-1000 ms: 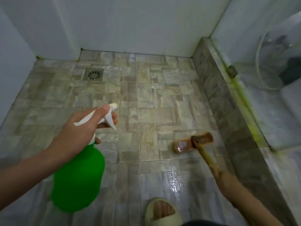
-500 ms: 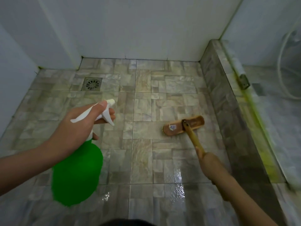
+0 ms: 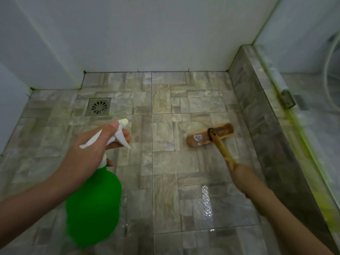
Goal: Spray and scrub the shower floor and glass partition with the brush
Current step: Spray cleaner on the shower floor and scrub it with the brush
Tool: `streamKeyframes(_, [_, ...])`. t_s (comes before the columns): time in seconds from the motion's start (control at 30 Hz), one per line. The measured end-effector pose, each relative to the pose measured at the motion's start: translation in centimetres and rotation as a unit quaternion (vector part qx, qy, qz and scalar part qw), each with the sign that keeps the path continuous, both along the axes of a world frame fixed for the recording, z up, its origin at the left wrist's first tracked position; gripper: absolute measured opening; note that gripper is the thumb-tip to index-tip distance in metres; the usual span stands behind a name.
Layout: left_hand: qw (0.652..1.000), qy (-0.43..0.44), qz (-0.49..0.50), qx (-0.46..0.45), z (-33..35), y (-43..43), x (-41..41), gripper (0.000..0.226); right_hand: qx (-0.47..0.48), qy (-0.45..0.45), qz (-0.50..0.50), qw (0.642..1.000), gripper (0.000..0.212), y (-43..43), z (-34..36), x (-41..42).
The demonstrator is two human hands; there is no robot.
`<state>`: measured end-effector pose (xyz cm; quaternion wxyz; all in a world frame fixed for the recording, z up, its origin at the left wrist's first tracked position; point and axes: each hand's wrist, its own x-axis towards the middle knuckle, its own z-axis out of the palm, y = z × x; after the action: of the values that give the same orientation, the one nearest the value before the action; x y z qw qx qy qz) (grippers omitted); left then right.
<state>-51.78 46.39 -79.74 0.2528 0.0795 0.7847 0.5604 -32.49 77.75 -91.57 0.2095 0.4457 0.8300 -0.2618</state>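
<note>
Because the bottle (image 3: 93, 205) is smooth plastic and its fill is hidden, it probably handles as a moderate, slippery load, best taken at the narrow neck. There the left hand (image 3: 86, 155) grips it above the floor (image 3: 165, 172), its fingers (image 3: 126, 134) curled round the white trigger head (image 3: 120, 134). The brush (image 3: 209, 137), stiff and light by the look of it, rests head-down on the wet floor, near the kerb (image 3: 257, 126) under the glass (image 3: 316, 148). The right hand (image 3: 237, 173) clasps the wooden handle (image 3: 221, 150), fingers closed on it but largely hidden.
</note>
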Motion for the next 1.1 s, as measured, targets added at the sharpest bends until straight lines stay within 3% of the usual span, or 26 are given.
streamKeyframes(0.07, [1.000,0.002,-0.003,-0.004,-0.3,1.2,-0.9,0.041,0.029,0.020,0.034,0.999,0.070,1.6,-0.5,-4.4])
streamKeyframes(0.23, [1.000,-0.010,0.009,0.002,-1.9,2.7,-2.4,0.035,0.023,0.085,-0.037,0.995,0.059,7.4,0.7,-17.4])
streamKeyframes(0.43, [1.000,-0.010,0.003,0.021,-1.7,2.8,-4.3,0.039,-0.009,0.042,-0.068,0.997,0.064,4.5,0.0,-10.3])
streamKeyframes(0.57, [1.000,0.003,0.010,0.030,-2.2,3.1,-5.5,0.042,0.043,0.044,-0.030,0.998,0.066,6.5,-0.7,-17.3])
streamKeyframes(0.7, [0.998,0.015,0.029,0.049,-3.1,3.4,-5.8,0.037,0.022,0.051,-0.052,0.997,0.045,8.5,-0.1,-23.3])
streamKeyframes(0.8, [0.997,0.004,0.038,0.060,-3.1,3.6,-6.0,0.034,0.029,0.034,-0.035,0.998,0.062,6.3,-0.2,-19.4])
streamKeyframes(0.9, [0.997,-0.010,0.043,0.065,-2.9,3.4,-6.2,0.034,0.007,0.024,-0.040,0.999,0.061,2.7,0.1,-16.3])
streamKeyframes(1.1, [0.997,0.015,0.037,0.064,-3.2,2.5,-6.4,0.038,0.006,0.090,-0.038,0.995,0.059,4.0,0.2,-27.8])
